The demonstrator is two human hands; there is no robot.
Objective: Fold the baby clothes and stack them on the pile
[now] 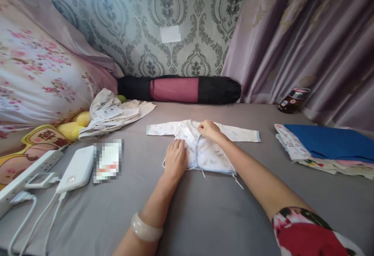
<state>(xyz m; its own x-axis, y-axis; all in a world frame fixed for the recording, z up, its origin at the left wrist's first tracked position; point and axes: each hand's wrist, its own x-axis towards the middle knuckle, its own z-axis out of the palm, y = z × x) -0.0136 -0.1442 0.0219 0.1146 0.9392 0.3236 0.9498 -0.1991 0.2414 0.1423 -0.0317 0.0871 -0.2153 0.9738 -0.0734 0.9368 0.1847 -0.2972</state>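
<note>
A small white baby shirt (214,158) with light blue trim and faint prints lies spread on the grey bed sheet, both sleeves stretched sideways. Thin white ties trail from its lower edge. My left hand (176,158) rests on the shirt's left side near the armpit, fingers stretched out and pressing on the cloth. At the neckline, my right hand (209,129) has its fingers pinched on the blue-trimmed front edge. Part of the right side of the shirt is hidden beneath my right forearm.
Folded clothes (327,141) lie at right, near a dark bottle (293,101). Crumpled white clothes (117,112) are at left, above a power strip (43,166), a white power bank (76,169) with cables and a blurred rectangle (108,160). A long black-and-maroon roll (178,89) lines the wall.
</note>
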